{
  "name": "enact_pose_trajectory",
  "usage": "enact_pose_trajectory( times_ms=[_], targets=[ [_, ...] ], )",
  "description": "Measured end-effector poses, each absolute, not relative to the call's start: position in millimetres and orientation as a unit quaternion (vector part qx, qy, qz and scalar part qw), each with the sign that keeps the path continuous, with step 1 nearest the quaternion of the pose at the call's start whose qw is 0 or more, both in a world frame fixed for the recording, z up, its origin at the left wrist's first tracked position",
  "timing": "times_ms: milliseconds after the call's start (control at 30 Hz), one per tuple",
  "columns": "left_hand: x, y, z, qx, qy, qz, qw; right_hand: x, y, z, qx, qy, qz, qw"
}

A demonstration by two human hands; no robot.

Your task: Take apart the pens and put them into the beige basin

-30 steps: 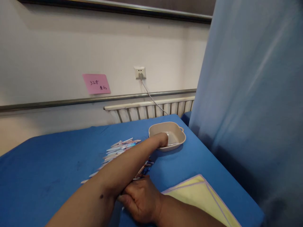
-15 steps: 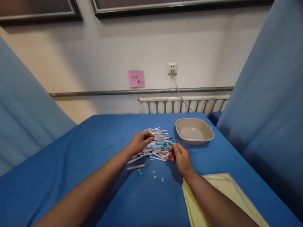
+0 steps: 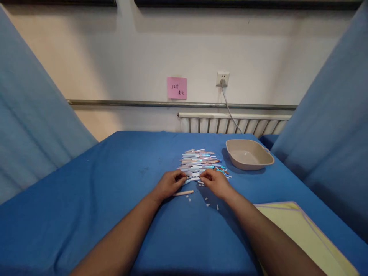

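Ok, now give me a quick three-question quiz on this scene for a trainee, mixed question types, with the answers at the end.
1. True or false: the left hand is inside the tan basin.
2. What colour is the note on the wall? A) green B) pink C) white
3. Fill in the blank, as seen in the picture: the basin stands to the ____ of the pens.

Key:
1. False; it is at the near side of the pens.
2. B
3. right
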State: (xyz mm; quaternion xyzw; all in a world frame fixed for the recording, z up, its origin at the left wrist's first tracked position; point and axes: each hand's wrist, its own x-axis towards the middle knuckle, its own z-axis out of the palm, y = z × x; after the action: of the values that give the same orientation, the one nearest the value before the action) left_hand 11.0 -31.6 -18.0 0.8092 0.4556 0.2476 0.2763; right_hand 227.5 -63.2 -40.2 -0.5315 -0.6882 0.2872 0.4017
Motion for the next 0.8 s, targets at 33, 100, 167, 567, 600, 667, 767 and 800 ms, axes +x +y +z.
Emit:
enact_pose_trajectory(
  times_ms=[33, 100, 167, 567, 600, 667, 767, 800],
  targets=[
    [8.5, -30.7, -17.9, 0.807, 0.456, 0.250, 0.280, 227.7, -65.9, -42.0, -0.524, -0.708, 0.267, 0.391],
    [3.2, -26.9, -17.3, 0.792, 0.468, 0.266, 0.287, 232.7, -71.5, -44.1, -0.505, -0.746, 0.227, 0.369],
    [-1.1, -22.4, -16.5, 0.772, 0.488, 0.287, 0.287, 241.3, -74.2, -44.3, -0.500, -0.766, 0.200, 0.350],
    [2.8, -37.9, -4.6, 0.834, 0.400, 0.216, 0.312, 248.3, -75.8, -33.6, -0.551, -0.819, 0.083, 0.136],
    [1.9, -38.6, -3.3, 0.833, 0.403, 0.218, 0.309, 246.3, -76.7, -32.9, -0.557, -0.819, 0.070, 0.123],
    [-0.1, -39.3, -1.5, 0.833, 0.406, 0.210, 0.312, 242.8, -77.5, -32.1, -0.562, -0.819, 0.045, 0.107],
    [-3.5, -38.6, -0.8, 0.833, 0.418, 0.195, 0.306, 239.7, -78.2, -32.7, -0.564, -0.820, 0.024, 0.096],
    [-4.9, -37.9, -1.0, 0.831, 0.427, 0.200, 0.297, 239.3, -78.6, -33.2, -0.563, -0.821, 0.024, 0.091]
  ],
)
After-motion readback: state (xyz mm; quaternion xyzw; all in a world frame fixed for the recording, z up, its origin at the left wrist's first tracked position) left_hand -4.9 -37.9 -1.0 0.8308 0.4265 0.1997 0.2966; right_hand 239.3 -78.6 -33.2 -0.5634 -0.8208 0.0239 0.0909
